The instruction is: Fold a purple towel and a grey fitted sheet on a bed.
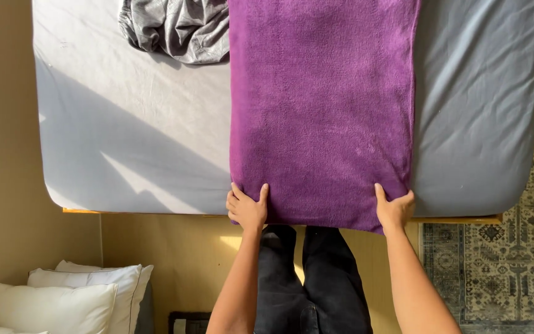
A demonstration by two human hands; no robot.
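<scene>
Arms reach forward from the bottom of the head view, both bare and nearly straight. The left hand (246, 208) grips the near left corner of a long purple fleecy blanket (322, 105), thumb on top and fingers curled under its edge. The right hand (394, 208) pinches the near right corner the same way. The blanket lies flat and smooth down the middle of a bed with a grey fitted sheet (131, 136), its near edge hanging just over the mattress end. A crumpled grey cloth (177, 26) lies beside the blanket's far left side. White pillows (63, 300) sit on the floor.
</scene>
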